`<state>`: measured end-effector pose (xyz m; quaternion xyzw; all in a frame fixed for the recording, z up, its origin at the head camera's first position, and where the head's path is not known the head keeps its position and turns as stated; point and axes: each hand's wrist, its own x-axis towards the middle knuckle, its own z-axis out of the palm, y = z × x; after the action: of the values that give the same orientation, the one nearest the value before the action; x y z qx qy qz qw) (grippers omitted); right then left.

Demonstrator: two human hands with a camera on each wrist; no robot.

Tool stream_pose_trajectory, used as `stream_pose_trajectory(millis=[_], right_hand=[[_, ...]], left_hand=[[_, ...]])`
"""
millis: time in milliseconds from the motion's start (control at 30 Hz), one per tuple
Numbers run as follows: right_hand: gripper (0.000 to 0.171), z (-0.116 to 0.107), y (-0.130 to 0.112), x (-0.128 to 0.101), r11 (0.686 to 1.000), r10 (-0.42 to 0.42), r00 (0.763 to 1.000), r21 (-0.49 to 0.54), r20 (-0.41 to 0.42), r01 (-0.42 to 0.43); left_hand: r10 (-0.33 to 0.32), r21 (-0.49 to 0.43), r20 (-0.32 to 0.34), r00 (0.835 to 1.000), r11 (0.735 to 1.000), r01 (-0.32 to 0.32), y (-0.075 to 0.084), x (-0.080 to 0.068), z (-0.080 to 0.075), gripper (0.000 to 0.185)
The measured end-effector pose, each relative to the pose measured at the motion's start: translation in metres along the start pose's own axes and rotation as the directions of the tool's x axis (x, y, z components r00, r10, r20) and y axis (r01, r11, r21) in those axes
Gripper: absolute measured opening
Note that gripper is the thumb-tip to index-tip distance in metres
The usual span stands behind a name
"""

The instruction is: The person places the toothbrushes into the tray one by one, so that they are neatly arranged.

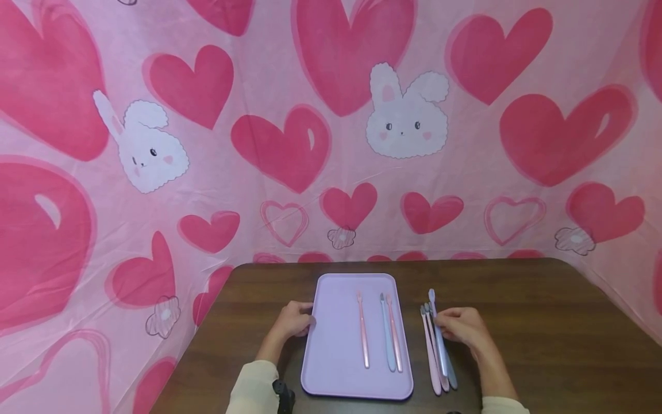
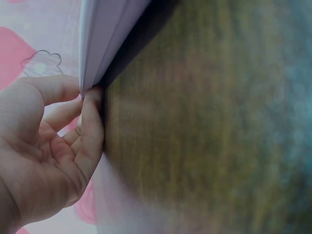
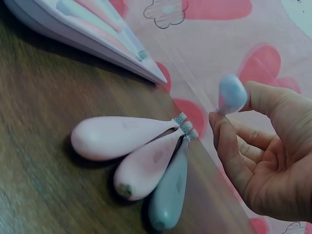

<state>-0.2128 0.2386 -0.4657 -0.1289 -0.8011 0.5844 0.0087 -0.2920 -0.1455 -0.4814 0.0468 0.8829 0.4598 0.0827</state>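
In the head view, a lilac tray (image 1: 331, 339) lies on a dark wooden table (image 1: 558, 328), with a cloth (image 1: 289, 69) of hearts and rabbits behind. The left hand (image 1: 295, 319) grips the tray's left rim. Three toothbrushes lie in the tray's right half: a lone pink toothbrush (image 1: 364, 340), then a blue toothbrush (image 1: 387, 339) just beside a second pink toothbrush (image 1: 395, 339). Right of the tray, the right hand (image 1: 462, 325) pinches a light-blue toothbrush (image 1: 441, 352) between thumb and fingers, in line with three loose toothbrushes (image 1: 431, 362) on the table. In the left wrist view, the left thumb and a finger pinch the tray's edge from either side. In the right wrist view, the held toothbrush shows end-on, raised clear of the table; the loose ones, two pale pink and one grey-blue, fan out with their heads together, near the tray's edge.
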Motion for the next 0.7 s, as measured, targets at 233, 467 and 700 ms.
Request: stream_pose_trajectory(millis=[233,467,700], right_hand=[[0.034,0.005,-0.004,0.0,1.0,-0.008,1.0,0.014,0.016,0.008],[0.034,0.011,-0.006,0.001,0.999,-0.013,1.0,0.032,0.021,0.013],[0.03,0.016,-0.007,0.001,1.0,-0.01,1.0,0.03,0.016,0.01]], left_hand=[[0.015,-0.001,0.004,1.0,1.0,-0.015,0.0,0.0,-0.001,0.052],[0.007,0.002,0.006,1.0,1.0,-0.007,0.0,0.0,-0.001,0.051],[0.001,0.01,0.002,1.0,1.0,-0.001,0.001,0.001,-0.002,0.051]])
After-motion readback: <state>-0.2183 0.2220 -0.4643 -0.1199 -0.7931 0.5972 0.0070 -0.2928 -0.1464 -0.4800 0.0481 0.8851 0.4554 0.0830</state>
